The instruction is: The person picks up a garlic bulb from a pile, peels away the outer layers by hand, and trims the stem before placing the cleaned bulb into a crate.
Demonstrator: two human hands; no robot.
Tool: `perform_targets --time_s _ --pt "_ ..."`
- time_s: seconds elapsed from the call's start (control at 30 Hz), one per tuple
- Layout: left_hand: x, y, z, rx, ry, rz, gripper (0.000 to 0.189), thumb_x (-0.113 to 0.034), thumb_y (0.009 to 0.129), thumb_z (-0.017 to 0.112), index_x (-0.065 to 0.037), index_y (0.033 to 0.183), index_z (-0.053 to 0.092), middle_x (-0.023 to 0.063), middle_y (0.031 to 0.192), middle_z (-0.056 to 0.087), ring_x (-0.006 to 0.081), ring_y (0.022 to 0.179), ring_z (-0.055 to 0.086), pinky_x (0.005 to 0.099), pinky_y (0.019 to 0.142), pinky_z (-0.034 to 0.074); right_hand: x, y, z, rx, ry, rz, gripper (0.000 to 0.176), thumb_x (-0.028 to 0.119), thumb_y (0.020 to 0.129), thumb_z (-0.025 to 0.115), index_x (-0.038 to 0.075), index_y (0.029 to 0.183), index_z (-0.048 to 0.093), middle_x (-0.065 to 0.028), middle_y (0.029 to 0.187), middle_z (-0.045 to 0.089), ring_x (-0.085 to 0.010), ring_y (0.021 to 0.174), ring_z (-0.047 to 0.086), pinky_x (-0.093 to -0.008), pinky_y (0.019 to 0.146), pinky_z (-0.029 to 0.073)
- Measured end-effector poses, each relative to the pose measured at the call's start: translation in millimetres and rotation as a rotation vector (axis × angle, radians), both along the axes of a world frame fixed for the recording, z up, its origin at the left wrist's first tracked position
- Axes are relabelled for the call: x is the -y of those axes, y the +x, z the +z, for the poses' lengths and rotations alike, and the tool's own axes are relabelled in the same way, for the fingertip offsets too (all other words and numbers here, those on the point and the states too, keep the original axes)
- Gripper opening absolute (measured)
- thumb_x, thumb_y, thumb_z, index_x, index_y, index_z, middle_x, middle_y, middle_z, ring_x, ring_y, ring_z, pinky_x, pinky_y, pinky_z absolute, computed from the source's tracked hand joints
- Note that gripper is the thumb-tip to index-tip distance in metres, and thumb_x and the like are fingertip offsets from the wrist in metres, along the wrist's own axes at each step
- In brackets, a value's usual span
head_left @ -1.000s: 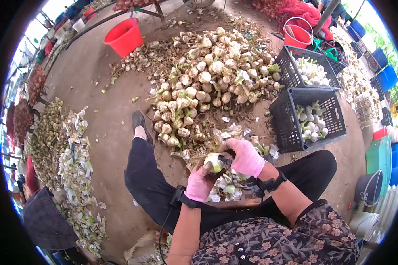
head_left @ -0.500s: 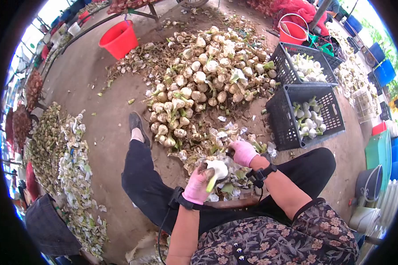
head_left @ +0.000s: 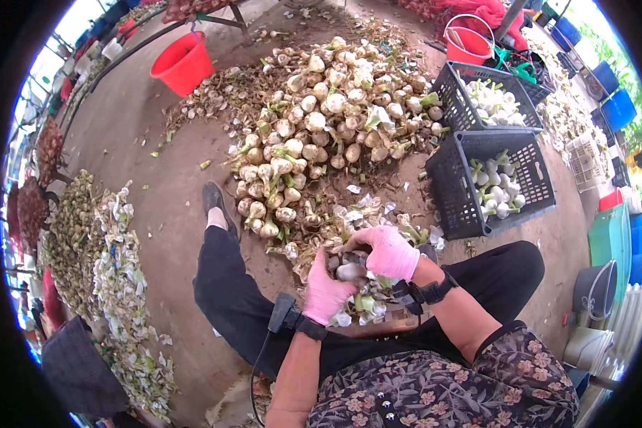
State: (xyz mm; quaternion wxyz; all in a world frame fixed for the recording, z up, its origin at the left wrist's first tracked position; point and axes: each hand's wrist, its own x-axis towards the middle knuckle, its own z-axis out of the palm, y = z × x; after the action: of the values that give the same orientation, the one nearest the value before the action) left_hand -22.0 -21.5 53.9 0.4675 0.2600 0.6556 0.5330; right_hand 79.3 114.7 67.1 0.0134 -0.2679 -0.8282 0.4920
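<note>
Both my hands, in pink gloves with darkened fingertips, meet over the scraps between my knees. My left hand (head_left: 327, 289) is closed round a whitish garlic bulb (head_left: 349, 271), which is blurred by motion. My right hand (head_left: 384, 253) curls over the bulb's far side, its fingers bent against it; whether it also holds a tool cannot be seen. Just past my hands lie loose garlic skins and leaf scraps (head_left: 367, 214). A big heap of untrimmed garlic bulbs (head_left: 314, 135) rises in front of them.
At the right stand a black crate (head_left: 453, 192) holding cleaned bulbs and a second black crate (head_left: 449, 93) behind it. One red bucket (head_left: 185, 64) is far left, another red bucket (head_left: 469, 46) far right. A strip of skins (head_left: 118, 264) lies on the left floor.
My right hand has moved left and down onto the bulb, from beside it. The bulb, shown upright with its green stem before, is now mostly covered by my fingers.
</note>
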Motion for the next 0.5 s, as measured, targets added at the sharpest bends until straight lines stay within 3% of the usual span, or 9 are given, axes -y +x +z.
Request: perform_targets --time_s 0.07,0.13,0.2,0.23,0.27,0.37,0.4,0.43,0.5 --pt "9.1 6.6 -27.7 -0.123 0.138 0.018 0.071 0.009 0.061 0.073 0.002 0.123 0.040 0.0100 0.105 0.059 0.0167 0.093 0.058 0.0278 0.082 0.048 -8.9 1.4 -29.0 0.214 0.172 0.016 0.028 0.028 0.074 0.067 0.008 0.093 0.067 -0.0158 0.087 0.066 -0.0323 0.082 0.063 -0.0389 0.071 0.051" --pt "8.3 5.5 -9.5 0.426 0.231 0.121 0.076 0.002 0.066 0.077 0.006 0.128 0.033 0.0143 0.113 0.054 0.0164 0.093 0.059 0.0283 0.081 0.050 -22.3 16.4 -75.6 0.453 0.267 -0.054 0.028 0.018 0.077 0.061 0.011 0.103 0.063 -0.0170 0.095 0.063 -0.0352 0.090 0.060 -0.0424 0.079 0.049" --pt "7.1 -0.2 -21.7 0.457 0.273 0.214 0.065 0.000 0.071 0.076 0.005 0.124 0.039 0.0129 0.110 0.057 0.0164 0.092 0.060 0.0278 0.079 0.051 -20.8 34.7 -69.9 0.257 0.268 -0.008 0.034 0.011 0.076 0.062 0.011 0.110 0.061 -0.0166 0.113 0.057 -0.0350 0.104 0.055 -0.0410 0.085 0.046" --pt "7.6 -4.0 -21.9 0.457 0.175 0.270 0.061 0.001 0.071 0.076 0.004 0.121 0.041 0.0122 0.107 0.058 0.0163 0.091 0.060 0.0277 0.079 0.051 -16.1 38.8 -67.0 0.064 0.234 -0.019 0.048 0.006 0.074 0.063 0.013 0.120 0.055 -0.0167 0.125 0.047 -0.0359 0.114 0.048 -0.0396 0.093 0.043" --pt "4.8 -8.1 -21.2 0.448 0.089 0.315 0.057 0.001 0.071 0.075 0.003 0.118 0.043 0.0116 0.104 0.060 0.0161 0.089 0.060 0.0276 0.078 0.051 -9.9 30.5 -43.7 0.036 0.171 -0.009 0.061 0.006 0.072 0.066 0.014 0.130 0.047 -0.0178 0.131 0.042 -0.0365 0.120 0.043 -0.0396 0.100 0.038" --pt "-8.3 2.0 -29.3 0.316 0.033 0.314 0.052 -0.001 0.073 0.074 0.003 0.115 0.044 0.0119 0.101 0.060 0.0152 0.087 0.060 0.0262 0.075 0.051 5.2 18.4 -22.0 -0.181 0.001 0.055 0.069 0.009 0.070 0.071 0.008 0.133 0.042 -0.0174 0.136 0.038 -0.0327 0.127 0.038 -0.0370 0.103 0.035" --pt "-12.8 7.3 -25.4 0.279 0.023 0.294 0.054 -0.001 0.074 0.074 0.004 0.117 0.043 0.0125 0.103 0.059 0.0149 0.087 0.060 0.0265 0.076 0.051 9.7 18.9 -27.2 -0.209 0.039 0.063 0.071 -0.004 0.065 0.058 0.008 0.133 0.041 -0.0208 0.129 0.045 -0.0354 0.114 0.050 -0.0366 0.097 0.041" --pt "-15.1 7.4 -31.2 0.097 -0.048 0.189 0.062 0.000 0.077 0.069 0.007 0.127 0.034 0.0136 0.107 0.057 0.0148 0.089 0.059 0.0261 0.077 0.050 8.5 20.0 -26.3 -0.128 -0.085 0.017 0.066 -0.002 0.066 0.061 0.007 0.130 0.045 -0.0185 0.121 0.052 -0.0328 0.108 0.054 -0.0347 0.094 0.043" --pt "-11.0 9.8 -59.1 0.261 0.027 0.217 0.065 0.001 0.079 0.066 0.008 0.131 0.029 0.0137 0.107 0.057 0.0152 0.089 0.059 0.0254 0.078 0.050 -0.3 27.3 -39.9 -0.109 -0.257 -0.151 0.056 0.004 0.069 0.068 0.005 0.122 0.050 -0.0131 0.105 0.062 -0.0275 0.098 0.060 -0.0321 0.088 0.047"
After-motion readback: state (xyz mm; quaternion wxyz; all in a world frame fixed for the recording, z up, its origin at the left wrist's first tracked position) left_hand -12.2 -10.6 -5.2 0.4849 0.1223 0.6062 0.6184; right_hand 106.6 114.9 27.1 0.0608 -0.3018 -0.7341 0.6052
